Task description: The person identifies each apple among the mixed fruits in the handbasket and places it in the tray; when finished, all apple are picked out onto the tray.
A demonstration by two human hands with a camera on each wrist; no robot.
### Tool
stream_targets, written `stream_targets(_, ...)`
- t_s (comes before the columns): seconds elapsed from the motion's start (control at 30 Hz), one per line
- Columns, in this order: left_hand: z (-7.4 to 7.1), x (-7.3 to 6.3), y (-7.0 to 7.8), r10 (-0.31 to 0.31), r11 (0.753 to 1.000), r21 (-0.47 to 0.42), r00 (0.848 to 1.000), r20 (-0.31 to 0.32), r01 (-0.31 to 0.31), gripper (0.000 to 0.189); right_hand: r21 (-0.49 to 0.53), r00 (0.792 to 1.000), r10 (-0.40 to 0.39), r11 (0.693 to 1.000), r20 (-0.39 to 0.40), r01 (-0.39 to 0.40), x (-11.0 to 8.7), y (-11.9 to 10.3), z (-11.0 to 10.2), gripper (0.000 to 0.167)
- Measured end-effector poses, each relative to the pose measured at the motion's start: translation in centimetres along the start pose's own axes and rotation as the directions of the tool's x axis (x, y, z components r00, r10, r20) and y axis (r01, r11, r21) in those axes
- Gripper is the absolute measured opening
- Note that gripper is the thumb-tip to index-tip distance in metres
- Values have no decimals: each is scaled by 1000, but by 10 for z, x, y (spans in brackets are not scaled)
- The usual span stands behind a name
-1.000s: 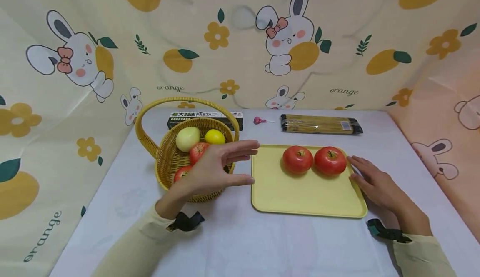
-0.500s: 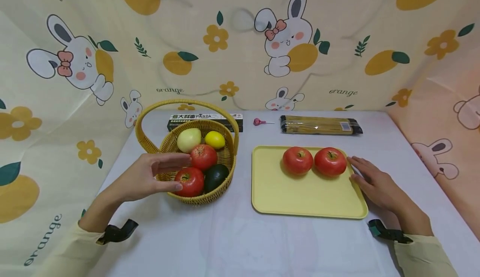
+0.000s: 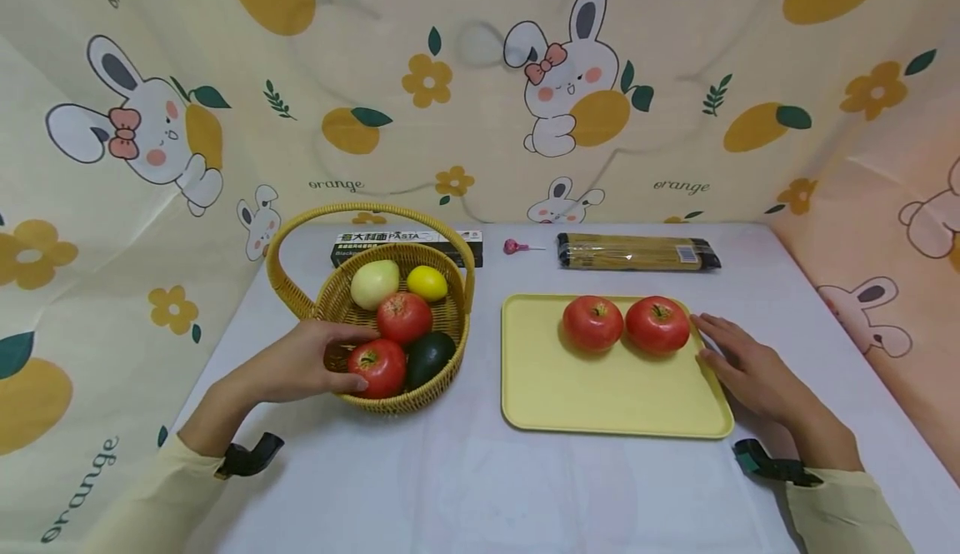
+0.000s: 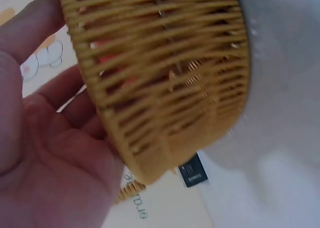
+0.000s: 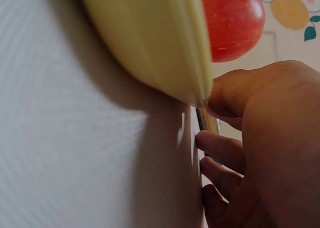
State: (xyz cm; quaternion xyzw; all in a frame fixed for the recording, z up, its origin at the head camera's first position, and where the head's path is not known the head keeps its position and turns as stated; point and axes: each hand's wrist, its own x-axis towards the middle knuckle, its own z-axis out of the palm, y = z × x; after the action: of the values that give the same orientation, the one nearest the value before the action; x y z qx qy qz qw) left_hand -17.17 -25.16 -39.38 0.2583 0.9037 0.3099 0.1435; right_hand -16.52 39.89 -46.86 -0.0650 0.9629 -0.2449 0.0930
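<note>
At the near left side of a wicker basket (image 3: 330,296), my left hand (image 3: 288,362) reaches over the rim and holds a red tomato (image 3: 381,368) between thumb and fingers. The fingertips behind it are partly hidden. Another red tomato (image 3: 405,317), a dark green avocado-like fruit (image 3: 430,359), a pale green round one (image 3: 375,284) and a yellow lemon (image 3: 427,283) lie in the basket too. My right hand (image 3: 757,379) rests with relaxed fingers at the right edge of a yellow tray (image 3: 600,404), thumb against its rim (image 5: 205,82). Two tomatoes (image 3: 592,323) (image 3: 657,325) sit on the tray.
Behind the basket lies a black and white pasta box (image 3: 468,246). A pink lollipop (image 3: 512,247) and a packet of spaghetti (image 3: 637,252) lie along the back of the white table (image 3: 480,487). The basket's tall handle (image 3: 375,207) arches over its back.
My left hand drew back from between basket and tray to the basket's left side, then moved in and took hold of the front tomato. My right hand stays at the tray.
</note>
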Motion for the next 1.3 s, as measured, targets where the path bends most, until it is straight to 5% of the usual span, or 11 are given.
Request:
stream_targets(0.13, 1, 4, 7, -17, 997, 76, 1000, 27, 15, 64, -2, 1000, 10, 1000, 9, -10, 1, 0, 0, 72)
stream_targets(0.5, 8, 13, 16, -56, 992, 116, 997, 43, 51, 81, -5, 1000, 17, 1000, 1, -17, 0, 2, 1, 72)
stream_targets(0.83, 3, 2, 16, -77, 997, -22, 991, -114, 75, 80, -5, 1000, 14, 1000, 7, -14, 0, 1, 0, 72)
stream_targets(1.07, 2, 3, 32, 13, 980, -193, 986, -165, -45, 81, -6, 1000, 8, 1000, 6, -8, 0, 2, -1, 72)
stream_targets(1.3, 14, 24, 64, 175, 944, -250, 969, -175, -216, 78, -5, 1000, 15, 1000, 7, -15, 1, 3, 1, 72)
